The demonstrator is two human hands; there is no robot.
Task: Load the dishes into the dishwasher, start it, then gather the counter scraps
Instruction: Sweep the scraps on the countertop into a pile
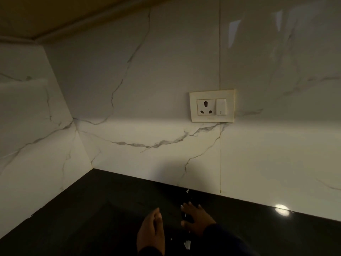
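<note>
Small white scraps [187, 244] lie on the black counter [96, 218], one near the bottom edge between my hands and another [187, 191] close to the wall. My left hand [151, 231] rests on its edge on the counter, fingers together and slightly cupped, nothing visible in it. My right hand [195, 218] lies flat on the counter with fingers spread, just right of the scraps. The dim light hides what is under either palm. No dishes or dishwasher are in view.
White marble-look wall tiles [129, 89] form a corner at the left. A cream socket and switch plate [212, 106] sits on the back wall. A lamp reflection [281, 209] glints on the counter at right. A cabinet underside [36, 13] hangs above.
</note>
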